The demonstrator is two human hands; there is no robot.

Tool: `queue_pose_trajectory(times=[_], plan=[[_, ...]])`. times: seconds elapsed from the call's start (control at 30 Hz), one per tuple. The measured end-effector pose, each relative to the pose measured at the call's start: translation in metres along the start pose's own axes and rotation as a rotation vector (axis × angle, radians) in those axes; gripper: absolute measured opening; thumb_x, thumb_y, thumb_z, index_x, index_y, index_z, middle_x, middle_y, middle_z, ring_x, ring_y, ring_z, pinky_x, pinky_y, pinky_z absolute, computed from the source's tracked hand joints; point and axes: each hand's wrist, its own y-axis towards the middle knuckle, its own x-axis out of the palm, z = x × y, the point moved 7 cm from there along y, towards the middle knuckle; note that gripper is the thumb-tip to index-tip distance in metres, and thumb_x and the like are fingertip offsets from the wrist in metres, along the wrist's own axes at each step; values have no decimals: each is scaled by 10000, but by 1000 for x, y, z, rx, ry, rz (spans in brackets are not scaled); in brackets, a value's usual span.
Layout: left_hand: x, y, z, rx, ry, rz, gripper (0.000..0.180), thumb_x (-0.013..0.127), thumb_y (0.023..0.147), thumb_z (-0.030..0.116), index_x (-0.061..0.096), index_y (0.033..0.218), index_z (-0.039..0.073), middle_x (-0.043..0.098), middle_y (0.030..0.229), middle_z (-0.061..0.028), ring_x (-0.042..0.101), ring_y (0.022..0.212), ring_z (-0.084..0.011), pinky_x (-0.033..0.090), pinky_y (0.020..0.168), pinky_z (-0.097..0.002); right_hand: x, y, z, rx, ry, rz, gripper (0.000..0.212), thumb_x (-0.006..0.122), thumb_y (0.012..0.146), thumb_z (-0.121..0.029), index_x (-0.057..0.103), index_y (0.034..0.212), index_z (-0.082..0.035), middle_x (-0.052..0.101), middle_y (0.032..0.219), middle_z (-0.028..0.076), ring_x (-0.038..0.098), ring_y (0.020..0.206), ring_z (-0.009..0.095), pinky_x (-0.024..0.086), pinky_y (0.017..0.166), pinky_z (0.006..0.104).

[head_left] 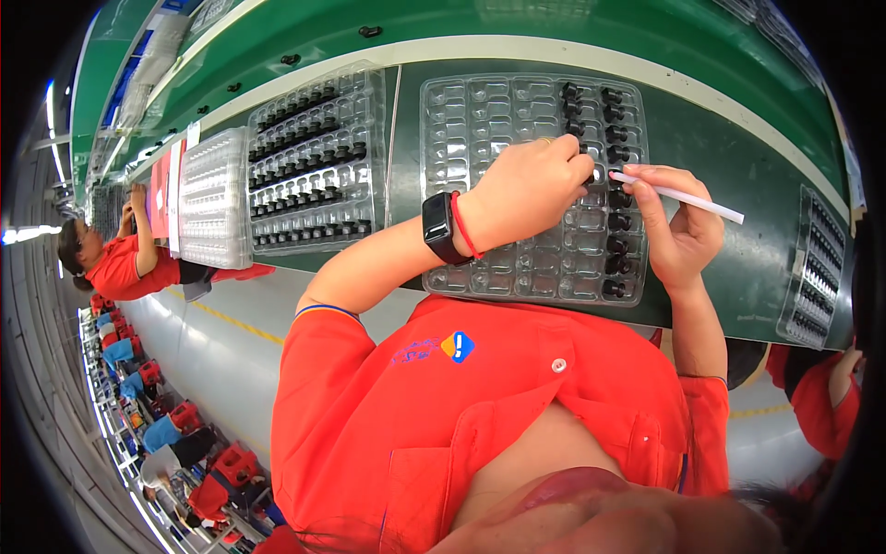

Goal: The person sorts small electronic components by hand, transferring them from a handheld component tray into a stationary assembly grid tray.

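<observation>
A clear plastic blister tray (pixel 452 166) lies on the bench in front of me. Small black parts (pixel 616 242) fill its right-hand column and the far end of the column beside it. My left hand (pixel 531 189), with a black watch and red cord at the wrist, reaches over the tray. Its fingers are pinched at a small black part (pixel 589 179), mostly hidden by the fingertips. My right hand (pixel 681 226) grips a slim white stick (pixel 688 197) between thumb and fingers. The stick's tip points left, close to the left fingertips above the right-hand column.
Left of my tray is a tray of black parts (pixel 318 166), with a stack of clear trays (pixel 212 198) beyond. Another filled tray (pixel 814 268) lies at far right. A co-worker in red (pixel 138 258) works at the left; another person's red sleeve (pixel 821 397) shows at right.
</observation>
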Motion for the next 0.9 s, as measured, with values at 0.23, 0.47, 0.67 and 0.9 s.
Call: queue_pose_trajectory(times=[0.23,0.47,0.67,0.9], plan=[[-37,12,-23,-58,-58,65,188,697,776,197,649,914,79,606,871,-118,623,823,-313,513,721,-407,-2,-1,1,0,-11,11,140,608,856,100,614,993,72,664,981,180,660,846,209,553,744,291],[-104,14,-230,-260,406,270,325,655,705,40,645,1029,17,622,1034,-187,561,1011,-374,451,904,-434,-1,2,-2,-20,-28,0,141,611,854,97,612,994,74,664,984,181,663,835,212,550,737,290],[-84,2,-317,-494,631,37,343,571,743,34,695,1049,127,666,980,-145,633,956,-339,516,850,-432,-1,0,2,-26,-7,27,139,608,852,105,614,989,79,663,987,184,661,837,217,556,739,296],[-91,23,-148,-308,46,236,261,690,807,143,700,1058,74,660,883,-104,647,792,-198,513,702,-295,-3,-2,2,8,-24,27,146,608,844,120,615,983,78,665,979,184,660,850,219,557,729,293]])
